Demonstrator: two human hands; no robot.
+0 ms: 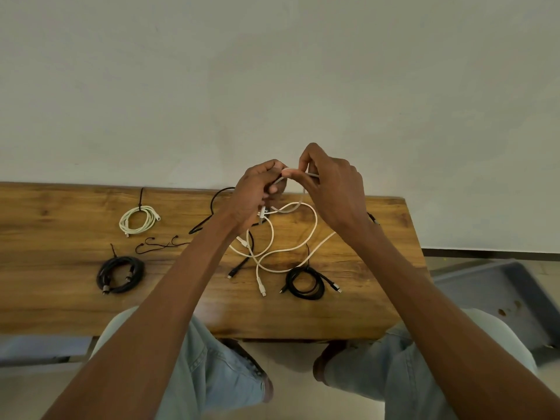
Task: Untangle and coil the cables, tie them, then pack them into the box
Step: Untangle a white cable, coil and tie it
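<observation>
Your jeans-clad knees (pixel 212 365) sit nearest, tucked at the near edge of the wooden table (pixel 75 304). Off its right edge lies a grey tray-like box (pixel 503 286), holding no cables that show.

Above the table's middle, toward the far edge, your left hand (pixel 254 195) curls round a gathered run of the white cable (pixel 315 225), while your right hand (pixel 333 189) pinches the same cable between thumb and fingertips, just beside the left. Its slack trails in loose loops to the table's middle, crossing a loose black cable (pixel 242 263).

Three bundles look finished: a black coil (pixel 119 274) near the left edge, a white coil (pixel 138 219) behind it, and a smaller black coil (pixel 306 281) right of centre. Spare black ties (pixel 157 244) lie between the left pair.

You appear to be coiling the white cable; next, likely draw slack clear of the black one and lay another loop.
</observation>
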